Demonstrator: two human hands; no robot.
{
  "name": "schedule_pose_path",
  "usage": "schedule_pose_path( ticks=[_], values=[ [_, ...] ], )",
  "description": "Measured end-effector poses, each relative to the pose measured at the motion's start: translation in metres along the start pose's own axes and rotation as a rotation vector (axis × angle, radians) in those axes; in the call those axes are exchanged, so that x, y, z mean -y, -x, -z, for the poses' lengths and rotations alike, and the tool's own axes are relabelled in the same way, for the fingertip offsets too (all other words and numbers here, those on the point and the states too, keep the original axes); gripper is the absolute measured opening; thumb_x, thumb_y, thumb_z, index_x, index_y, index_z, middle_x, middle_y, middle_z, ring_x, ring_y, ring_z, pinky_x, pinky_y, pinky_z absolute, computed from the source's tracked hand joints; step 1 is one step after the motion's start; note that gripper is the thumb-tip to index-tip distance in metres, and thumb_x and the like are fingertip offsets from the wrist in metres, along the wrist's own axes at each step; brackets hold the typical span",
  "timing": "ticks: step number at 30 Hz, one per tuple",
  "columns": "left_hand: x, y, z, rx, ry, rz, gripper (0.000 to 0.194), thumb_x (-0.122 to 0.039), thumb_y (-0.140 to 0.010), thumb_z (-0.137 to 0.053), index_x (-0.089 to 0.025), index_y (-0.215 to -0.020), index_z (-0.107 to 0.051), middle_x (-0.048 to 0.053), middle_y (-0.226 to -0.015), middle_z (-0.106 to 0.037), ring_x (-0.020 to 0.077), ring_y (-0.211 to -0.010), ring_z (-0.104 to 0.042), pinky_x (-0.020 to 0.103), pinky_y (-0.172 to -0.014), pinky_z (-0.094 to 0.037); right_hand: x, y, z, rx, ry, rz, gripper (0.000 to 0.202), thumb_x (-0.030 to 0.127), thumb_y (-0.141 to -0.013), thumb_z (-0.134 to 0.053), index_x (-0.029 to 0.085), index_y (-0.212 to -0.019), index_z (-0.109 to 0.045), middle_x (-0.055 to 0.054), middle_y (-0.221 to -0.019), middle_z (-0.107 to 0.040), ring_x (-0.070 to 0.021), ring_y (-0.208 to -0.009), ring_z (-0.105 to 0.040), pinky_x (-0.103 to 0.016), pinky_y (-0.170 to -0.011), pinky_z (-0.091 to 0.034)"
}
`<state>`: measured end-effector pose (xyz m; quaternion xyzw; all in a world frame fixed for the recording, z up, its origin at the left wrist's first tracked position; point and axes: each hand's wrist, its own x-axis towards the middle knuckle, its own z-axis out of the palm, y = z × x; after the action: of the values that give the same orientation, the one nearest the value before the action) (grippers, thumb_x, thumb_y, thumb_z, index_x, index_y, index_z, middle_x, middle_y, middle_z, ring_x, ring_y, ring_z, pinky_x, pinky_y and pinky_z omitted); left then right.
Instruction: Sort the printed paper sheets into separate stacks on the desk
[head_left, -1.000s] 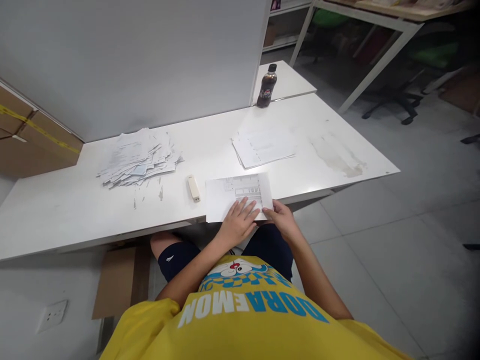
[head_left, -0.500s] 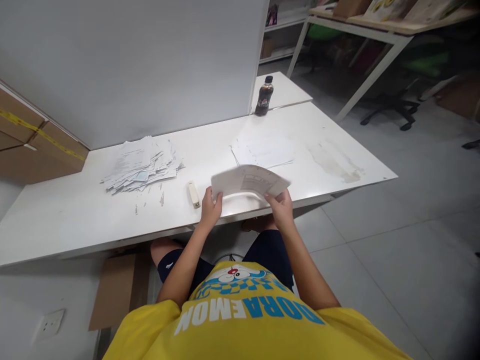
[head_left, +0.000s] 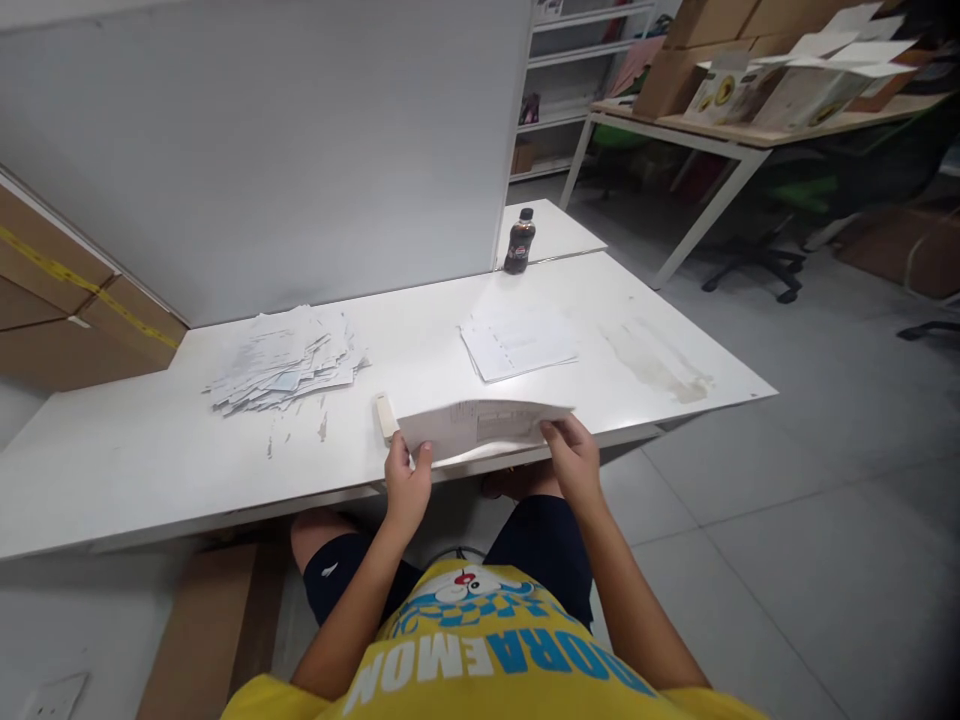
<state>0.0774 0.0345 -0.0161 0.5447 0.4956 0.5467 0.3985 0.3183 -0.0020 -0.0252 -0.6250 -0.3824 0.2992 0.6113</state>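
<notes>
Between my two hands a printed sheet of paper (head_left: 480, 428) is held upright and slightly bowed at the table's front edge; whether it is one sheet or more I cannot tell. My left hand (head_left: 409, 485) pinches its left end, thumb on the near face. At the right end my right hand (head_left: 574, 455) grips it the same way. A cream-coloured stapler (head_left: 386, 416) lies just beyond my left fingers. Behind the held paper rests a small stack of white sheets (head_left: 519, 345). Farther left is a big untidy pile of papers (head_left: 289, 360).
A dark drink bottle (head_left: 520, 242) stands at the back of the white table (head_left: 150, 470), beside a grey partition (head_left: 262, 150). Cardboard boxes (head_left: 82, 300) sit at the left end. A brownish stain (head_left: 660, 365) marks the right side. Behind is another table with boxes (head_left: 817, 90).
The held paper has come down closer to the table and stands more upright, its bow flatter. My hands have moved apart slightly. The camera view has tilted up.
</notes>
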Motion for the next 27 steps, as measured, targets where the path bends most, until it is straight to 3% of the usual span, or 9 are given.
schedule_pose_path(
  ticks=[3,6,9,11,14,16,19,23,27],
  values=[
    [-0.003,0.022,0.027,-0.085,0.056,0.053,0.027,-0.022,-0.075,-0.062,-0.022,-0.099,-0.051,-0.002,-0.075,-0.062,0.0141,-0.066,-0.058,0.023,-0.063,-0.043,0.008,0.015,0.009,0.222,0.088,-0.064,0.02,0.039,-0.079,-0.061,0.022,-0.088,-0.068,-0.002,-0.082,-0.07,-0.0211,-0.079,-0.062,-0.032,-0.073,-0.048],
    [0.006,0.033,0.056,-0.078,-0.029,0.178,0.039,-0.016,-0.069,-0.058,-0.022,-0.106,-0.046,-0.009,-0.06,-0.052,0.0104,-0.048,-0.046,0.02,-0.05,-0.033,0.007,0.027,0.005,0.407,0.069,-0.186,0.023,0.038,-0.073,-0.064,0.022,-0.09,-0.068,-0.002,-0.08,-0.069,-0.0193,-0.074,-0.061,-0.029,-0.065,-0.047],
    [0.02,0.032,0.078,-0.074,-0.237,0.265,0.044,-0.015,-0.072,-0.056,-0.02,-0.114,-0.046,-0.007,-0.064,-0.057,0.0122,-0.055,-0.054,0.023,-0.058,-0.042,-0.005,0.032,-0.009,0.385,0.044,-0.305,0.029,0.039,-0.066,-0.065,0.021,-0.089,-0.067,0.002,-0.065,-0.061,-0.015,-0.06,-0.055,-0.025,-0.054,-0.042],
    [0.024,0.027,0.085,-0.105,-0.37,0.244,0.041,-0.017,-0.077,-0.054,-0.02,-0.117,-0.047,-0.003,-0.07,-0.061,0.0143,-0.061,-0.059,0.026,-0.065,-0.048,-0.014,0.031,-0.017,0.354,0.066,-0.363,0.034,0.039,-0.064,-0.064,0.02,-0.092,-0.066,0.005,-0.058,-0.053,-0.0123,-0.051,-0.047,-0.024,-0.047,-0.036],
    [0.022,0.016,0.086,-0.088,-0.58,0.057,0.032,-0.018,-0.084,-0.049,-0.02,-0.116,-0.054,0.003,-0.083,-0.066,0.0177,-0.075,-0.064,0.032,-0.074,-0.052,-0.022,0.024,-0.02,0.34,0.1,-0.391,0.038,0.039,-0.066,-0.061,0.02,-0.098,-0.066,0.005,-0.059,-0.052,-0.0126,-0.049,-0.047,-0.024,-0.045,-0.036],
    [0.017,0.008,0.081,0.019,-0.714,-0.156,0.033,-0.017,-0.087,-0.048,-0.019,-0.118,-0.058,0.008,-0.102,-0.069,0.0212,-0.095,-0.065,0.036,-0.088,-0.051,-0.024,0.019,-0.018,0.324,0.114,-0.39,0.037,0.037,-0.066,-0.061,0.02,-0.099,-0.066,0.004,-0.061,-0.054,-0.0138,-0.052,-0.05,-0.025,-0.047,-0.039],
    [0.014,-0.002,0.069,0.22,-0.875,-0.412,0.046,-0.01,-0.087,-0.044,-0.018,-0.131,-0.056,0.01,-0.131,-0.063,0.0256,-0.124,-0.054,0.041,-0.103,-0.043,-0.023,0.015,-0.014,0.273,0.115,-0.395,0.035,0.034,-0.064,-0.061,0.02,-0.096,-0.066,0.004,-0.062,-0.053,-0.0141,-0.055,-0.05,-0.026,-0.052,-0.04],
    [0.024,-0.005,0.058,0.21,-1.041,-0.428,0.058,0.0,-0.084,-0.039,-0.021,-0.134,-0.058,0.004,-0.137,-0.06,0.0275,-0.128,-0.051,0.044,-0.1,-0.041,-0.023,0.016,-0.012,0.263,0.115,-0.373,0.035,0.035,-0.063,-0.061,0.02,-0.094,-0.066,0.005,-0.061,-0.051,-0.0132,-0.056,-0.048,-0.026,-0.053,-0.038],
    [0.04,-0.002,0.054,0.171,-1.04,-0.395,0.058,0.0,-0.083,-0.038,-0.024,-0.131,-0.062,0.002,-0.135,-0.062,0.0256,-0.123,-0.056,0.043,-0.097,-0.041,-0.027,0.017,-0.009,0.284,0.199,-0.292,0.037,0.037,-0.066,-0.059,0.02,-0.098,-0.066,0.003,-0.064,-0.055,-0.0155,-0.061,-0.052,-0.028,-0.057,-0.04]
  ],
)
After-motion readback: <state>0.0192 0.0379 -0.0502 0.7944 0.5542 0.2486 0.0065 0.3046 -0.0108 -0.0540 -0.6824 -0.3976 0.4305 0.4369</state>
